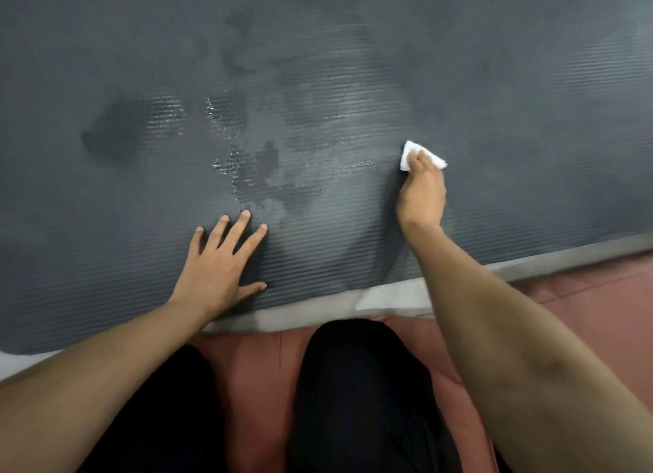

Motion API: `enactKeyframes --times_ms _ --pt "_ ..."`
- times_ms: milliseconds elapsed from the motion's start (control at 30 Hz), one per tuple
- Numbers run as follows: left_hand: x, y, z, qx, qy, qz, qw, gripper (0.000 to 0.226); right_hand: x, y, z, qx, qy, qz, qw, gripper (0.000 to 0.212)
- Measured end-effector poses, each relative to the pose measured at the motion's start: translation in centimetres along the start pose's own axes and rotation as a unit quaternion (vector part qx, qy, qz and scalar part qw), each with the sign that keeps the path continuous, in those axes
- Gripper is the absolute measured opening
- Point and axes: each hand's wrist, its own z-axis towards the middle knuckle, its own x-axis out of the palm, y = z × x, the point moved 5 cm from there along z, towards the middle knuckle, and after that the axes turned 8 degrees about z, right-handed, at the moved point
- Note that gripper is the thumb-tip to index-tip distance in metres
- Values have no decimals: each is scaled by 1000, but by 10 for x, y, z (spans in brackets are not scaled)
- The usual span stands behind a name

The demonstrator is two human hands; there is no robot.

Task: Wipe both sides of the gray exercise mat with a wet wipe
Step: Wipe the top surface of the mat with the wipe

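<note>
An indoor floor space, a home room or exercise area; I cannot tell which.

From my feed, a wide dark gray ribbed foam exercise mat (353, 83) lies flat from nine to three o'clock, with wet patches on it. At six o'clock I see a smooth reddish-brown floor (600, 303), and a pale gray strip (392, 295) runs along the mat's near edge. No furniture or walls show.

floor (600, 295): reddish-brown | pale strip (392, 297) along its far edge | light: dim
</note>
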Motion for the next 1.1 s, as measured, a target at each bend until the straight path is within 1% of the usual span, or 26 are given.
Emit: enactKeyframes --times_ms 33,67,133,200,233,300,333,367,433,467,500,567,633,667,700,733,767,833,867,900,933,967,1000,1033,1067,1100 --pt "2 -1 1 -4 11 -4 1000 112 9 15 -13 10 -8 21 1000 41" --pt "3 -2 1 -7 21 -9 1000 110 24 36 -30 -10 -2 41 999 39" --pt "5 -2 1 -13 36 -17 999 109 55 83 -70 -108 66 73 989 39" --pt "7 -2 0 -16 45 -21 999 107 72 116 -105 -206 147 90 963 40" --pt "7 -3 0 -17 48 -25 998 107 72 124 -113 -244 166 89 951 40" --pt "7 -4 1 -19 56 -32 998 106 60 112 -99 -281 166 76 942 41" --pt "6 -5 1 -20 59 -34 997 105 52 96 -88 -271 161 56 947 43" --pt "7 -6 2 -20 61 -36 997 105 40 71 -71 -236 138 35 961 43" --pt "7 -6 2 -24 64 -40 997 105 4 6 -36 -140 59 -1 988 36" --pt "7 -7 1 -26 67 -44 996 104 -13 -25 -23 -79 32 -14 996 34" --pt "7 -7 2 -27 69 -47 996 104 -27 -42 -14 -41 15 -39 998 35" --pt "6 -8 3 -32 76 -49 995 104 -28 -48 -11 -8 25 -46 999 37" --pt "4 -9 3 -33 85 -53 994 104 -13 -31 -27 26 15 -58 998 35" --pt "3 -9 3 -34 87 -55 994 105 1 -12 -42 25 3 -28 999 33" --pt "3 -9 3 -37 89 -55 994 105 15 10 -60 -4 16 10 1000 29" --pt "1 -9 3 -39 94 -55 993 106 31 41 -80 -70 59 30 995 26" --pt "1 -8 4 -41 100 -56 993 106 43 69 -102 -120 117 51 985 29" --pt "1 -9 4 -45 110 -57 991 106 54 97 -132 -214 199 24 956 40" --pt "1 -9 4 -48 116 -57 991 106 56 95 -131 -246 234 15 940 42" --pt "1 -10 4 -49 120 -54 990 106 51 84 -124 -262 249 15 932 42" --pt "2 -10 4 -48 121 -52 990 106 41 71 -114 -271 237 21 933 39" --pt "3 -10 5 -48 118 -51 991 106 25 49 -99 -259 202 3 945 34" --pt "4 -9 6 -48 117 -52 991 106 1 26 -85 -224 155 -5 962 30" --pt "5 -9 6 -48 119 -53 990 106 -23 -1 -72 -161 97 -23 982 26" --pt "6 -10 5 -48 119 -54 990 106 -47 -23 -63 -91 49 -48 993 23" --pt "7 -10 6 -50 116 -53 991 106 -64 -35 -58 -46 39 -75 995 23"
